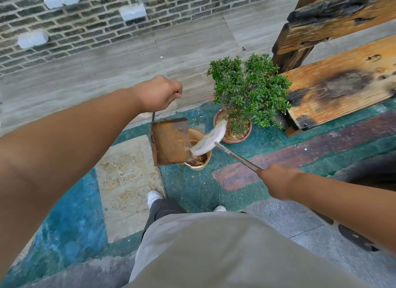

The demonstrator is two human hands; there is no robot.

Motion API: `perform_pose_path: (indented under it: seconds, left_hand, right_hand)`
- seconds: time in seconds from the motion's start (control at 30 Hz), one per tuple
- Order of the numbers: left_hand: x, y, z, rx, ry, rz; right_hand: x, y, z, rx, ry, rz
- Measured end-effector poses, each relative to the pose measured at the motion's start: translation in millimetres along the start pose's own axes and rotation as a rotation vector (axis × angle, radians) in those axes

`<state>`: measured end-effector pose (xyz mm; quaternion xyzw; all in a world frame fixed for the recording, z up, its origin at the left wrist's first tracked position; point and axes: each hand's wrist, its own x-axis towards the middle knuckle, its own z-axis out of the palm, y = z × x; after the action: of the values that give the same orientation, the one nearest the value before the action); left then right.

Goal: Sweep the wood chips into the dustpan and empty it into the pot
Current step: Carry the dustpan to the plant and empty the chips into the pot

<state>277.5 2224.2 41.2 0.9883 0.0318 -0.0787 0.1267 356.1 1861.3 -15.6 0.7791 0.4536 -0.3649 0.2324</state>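
Note:
My left hand is closed around the thin metal handle of a rusty dustpan, which hangs tilted over a tan pot. Brown wood chips lie inside the pot, near its front rim. A metal broom stick is gripped by my right hand; its white brush head presses against the dustpan's lower right edge, above the pot's opening. The dustpan hides the left part of the pot.
A terracotta pot with a green shrub stands just right of the tan pot. A weathered wooden bench fills the right side. A brick wall runs along the far edge. My feet stand on painted paving.

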Motion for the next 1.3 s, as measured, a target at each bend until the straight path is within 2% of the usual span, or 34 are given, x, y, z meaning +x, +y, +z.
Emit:
perform_pose_path:
  seconds: [0.2, 0.33, 0.57, 0.83, 1.03, 1.3]
  left_hand:
    - [-3.1, -3.6, -4.1, 0.006, -0.026, -0.037]
    - [-5.2, 3.1, -9.8, 0.009, -0.035, -0.024]
    - [-12.5, 2.4, -12.8, 0.008, -0.028, -0.031]
    - [-22.7, -6.8, -10.1, 0.002, -0.039, -0.085]
    - [-26.8, -10.9, -10.2, -0.006, -0.012, -0.096]
    - [-26.5, -7.6, -12.0, -0.009, 0.006, -0.088]
  right_hand:
    - [18.7, -18.6, -26.8, 0.311, 0.068, 0.008]
    - [38.0, -49.9, -40.0, 0.398, 0.095, -0.011]
    - [24.3, -59.0, -19.1, 0.247, 0.007, -0.071]
    - [-0.9, -21.5, 10.8, 0.166, -0.089, 0.046]
    - [-1.8, -22.5, 18.0, 0.213, -0.049, 0.106]
    - [2.3, -35.7, 3.1, 0.445, 0.086, 0.073]
